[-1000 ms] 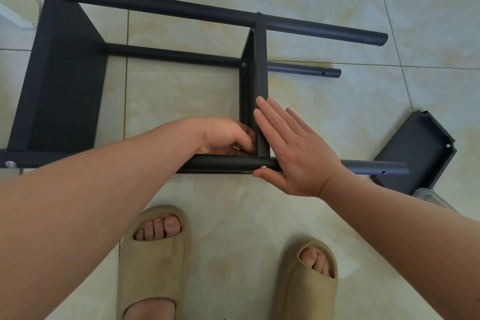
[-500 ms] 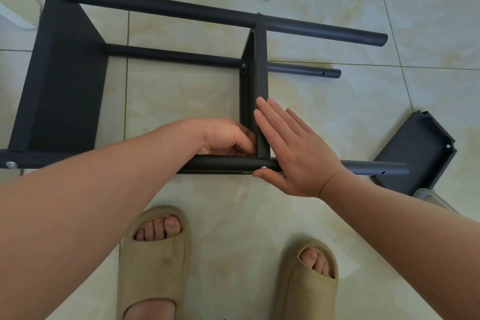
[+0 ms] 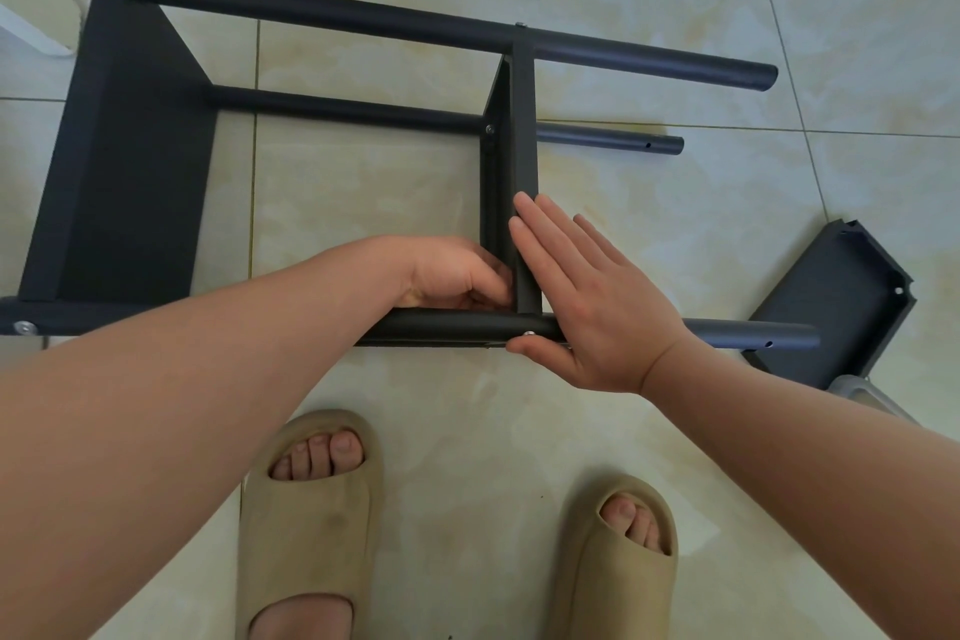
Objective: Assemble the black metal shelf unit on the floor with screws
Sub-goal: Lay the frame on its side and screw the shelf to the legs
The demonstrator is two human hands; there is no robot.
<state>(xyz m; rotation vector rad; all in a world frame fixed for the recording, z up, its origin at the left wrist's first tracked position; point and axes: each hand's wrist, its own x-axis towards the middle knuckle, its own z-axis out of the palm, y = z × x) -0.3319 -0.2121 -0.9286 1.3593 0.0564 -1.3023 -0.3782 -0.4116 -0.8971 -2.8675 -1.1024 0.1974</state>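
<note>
The step in hand looks like fixing the middle shelf panel (image 3: 522, 172) to the near tube (image 3: 447, 325) of the black shelf unit (image 3: 337, 107), which lies on its side on the tiled floor (image 3: 467, 405) just ahead of the person's sandalled feet. The right hand (image 3: 587, 307) is flat, fingers straight against the panel's outer face, thumb under the tube beside a silver screw (image 3: 529, 334). The left hand (image 3: 457, 276) is curled into the inner corner of the joint; whether it pinches a nut or tool there is hidden. Next, I judge, the screw must be tightened while the panel is held square. The frame is matt black, with round tubes, one end panel fitted and bare tube ends with open holes; a loose panel (image 3: 831, 307) lies near those ends.
</note>
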